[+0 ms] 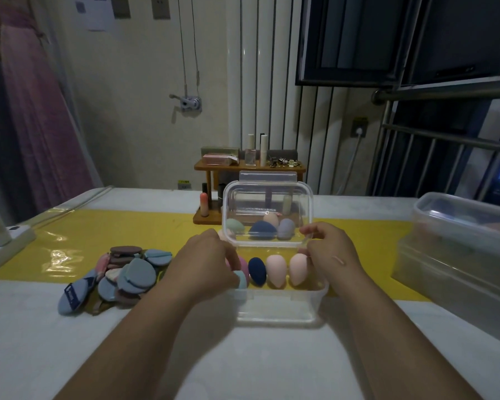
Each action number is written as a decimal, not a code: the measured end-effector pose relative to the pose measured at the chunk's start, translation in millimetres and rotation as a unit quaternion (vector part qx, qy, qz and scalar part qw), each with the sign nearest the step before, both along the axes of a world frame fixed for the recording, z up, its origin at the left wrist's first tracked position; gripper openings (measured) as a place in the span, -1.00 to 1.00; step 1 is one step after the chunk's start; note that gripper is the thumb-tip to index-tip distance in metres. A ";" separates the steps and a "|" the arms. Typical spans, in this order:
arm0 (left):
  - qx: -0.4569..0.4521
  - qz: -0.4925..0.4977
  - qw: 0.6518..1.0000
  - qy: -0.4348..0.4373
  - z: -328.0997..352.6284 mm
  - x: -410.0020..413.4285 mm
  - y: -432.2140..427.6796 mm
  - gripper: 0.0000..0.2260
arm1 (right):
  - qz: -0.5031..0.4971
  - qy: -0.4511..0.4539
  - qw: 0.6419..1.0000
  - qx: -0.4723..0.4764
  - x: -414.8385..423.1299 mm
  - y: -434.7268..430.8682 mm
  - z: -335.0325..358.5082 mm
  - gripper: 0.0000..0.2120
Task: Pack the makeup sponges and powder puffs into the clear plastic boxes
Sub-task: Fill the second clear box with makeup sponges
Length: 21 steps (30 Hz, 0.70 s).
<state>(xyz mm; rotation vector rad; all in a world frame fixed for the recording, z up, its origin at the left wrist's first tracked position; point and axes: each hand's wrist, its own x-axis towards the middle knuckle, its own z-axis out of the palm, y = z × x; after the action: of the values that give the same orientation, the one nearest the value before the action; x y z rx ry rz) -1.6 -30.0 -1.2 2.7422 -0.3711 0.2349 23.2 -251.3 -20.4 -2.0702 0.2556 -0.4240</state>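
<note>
Both lower corners of the lid [267, 197] pinched, box [280, 311] right underneath

Powder puffs [127, 277] sit in a loose heap on the worktop [272, 359] well left of the box, nearer the left hand [211, 258], whose fingers curl on the lid's lower-left corner just above the row of sponges [276, 269] inside. Lid stands nearly upright, long axis running left-right like the box's. Right hand [334, 251] pinches the lower-right corner. Looks to me like the lid just has to tip down toward the person to seat on the rim. More sponges show through the lid, can't tell if they're inside. Spare boxes [459, 226] stacked far right.
</note>
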 end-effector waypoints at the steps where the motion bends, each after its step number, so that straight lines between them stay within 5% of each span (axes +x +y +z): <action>1: -0.020 -0.008 1.000 0.013 0.3 -0.3 1.3 -0.89 | 0.001 0.001 1.000 0.002 0.2 0.1 -0.1 -0.74; 21: -0.089 -0.033 0.995 0.040 1.1 -0.7 8.6 -0.80 | 0.006 -0.002 1.000 0.008 -1.0 0.0 0.7 -0.75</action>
<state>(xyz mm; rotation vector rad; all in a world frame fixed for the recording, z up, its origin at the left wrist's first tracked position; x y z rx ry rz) -2.3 -21.4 -0.1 2.5515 -0.3985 0.1333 22.2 -251.3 -19.8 -2.0539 0.2431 -0.4166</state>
